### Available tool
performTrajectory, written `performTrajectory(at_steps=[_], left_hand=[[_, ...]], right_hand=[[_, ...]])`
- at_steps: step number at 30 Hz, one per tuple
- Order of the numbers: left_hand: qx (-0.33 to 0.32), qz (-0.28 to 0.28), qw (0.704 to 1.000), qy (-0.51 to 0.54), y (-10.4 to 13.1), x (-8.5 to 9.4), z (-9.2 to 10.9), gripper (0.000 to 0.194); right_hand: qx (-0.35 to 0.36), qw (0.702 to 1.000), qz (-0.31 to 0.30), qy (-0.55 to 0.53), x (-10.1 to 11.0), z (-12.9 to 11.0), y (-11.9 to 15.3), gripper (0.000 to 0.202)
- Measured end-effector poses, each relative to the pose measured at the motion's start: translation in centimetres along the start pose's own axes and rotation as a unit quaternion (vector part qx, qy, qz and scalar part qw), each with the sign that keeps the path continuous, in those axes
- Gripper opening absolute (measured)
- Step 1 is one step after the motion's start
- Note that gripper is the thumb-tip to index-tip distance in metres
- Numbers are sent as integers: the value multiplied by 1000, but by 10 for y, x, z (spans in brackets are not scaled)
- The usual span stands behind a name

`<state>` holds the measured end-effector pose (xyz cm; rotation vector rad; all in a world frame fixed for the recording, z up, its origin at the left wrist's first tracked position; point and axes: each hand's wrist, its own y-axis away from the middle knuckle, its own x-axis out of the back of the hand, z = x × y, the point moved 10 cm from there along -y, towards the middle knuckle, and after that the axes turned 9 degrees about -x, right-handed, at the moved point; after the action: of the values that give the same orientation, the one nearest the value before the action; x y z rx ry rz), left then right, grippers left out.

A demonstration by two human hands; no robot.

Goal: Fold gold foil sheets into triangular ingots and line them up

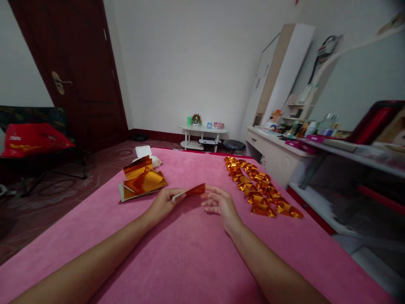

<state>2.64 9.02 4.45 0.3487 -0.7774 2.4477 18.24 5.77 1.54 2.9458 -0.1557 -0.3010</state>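
Note:
My left hand (166, 203) pinches a gold-orange foil paper sheet (195, 190) by its near left end, where a pale white edge shows. Seen nearly edge-on, the sheet slants up to the right over the pink cloth. At its far end is my right hand (220, 204), fingers loosely bent and apart. The upper fingertips are at the foil's edge; whether they touch it I cannot tell. Left of my hands lies a loose stack of gold foil sheets (144, 181). On the right, folded gold foil pieces (253, 185) lie in two rows.
The pink cloth-covered surface (190, 253) spreads under my arms. Behind the foil stack sits a white open container (144, 151). A dressing table (278, 141) with bottles stands at right, a small white table (202, 128) by the wall, a chair with a red bag (36, 139) at left.

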Motion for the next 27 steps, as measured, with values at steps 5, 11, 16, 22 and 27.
performTrajectory(at_steps=[5,11,16,22,27], left_hand=[[9,-8,1000,-25,1,2,-3,34],[-95,-116,982,-114,6,-20,24,29],[-73,-171,978,-94,18,-28,24,21],[50,-109,988,-100,11,-7,-18,47],[152,-79,968,-182,2,8,-58,41]], right_hand=[[254,935,55,240,-3,-37,15,58],[331,876,-50,347,-37,-51,39,15],[173,907,-151,354,-32,-17,18,26],[77,951,-109,281,-18,5,-6,25],[97,902,81,412,6,4,-20,14]])
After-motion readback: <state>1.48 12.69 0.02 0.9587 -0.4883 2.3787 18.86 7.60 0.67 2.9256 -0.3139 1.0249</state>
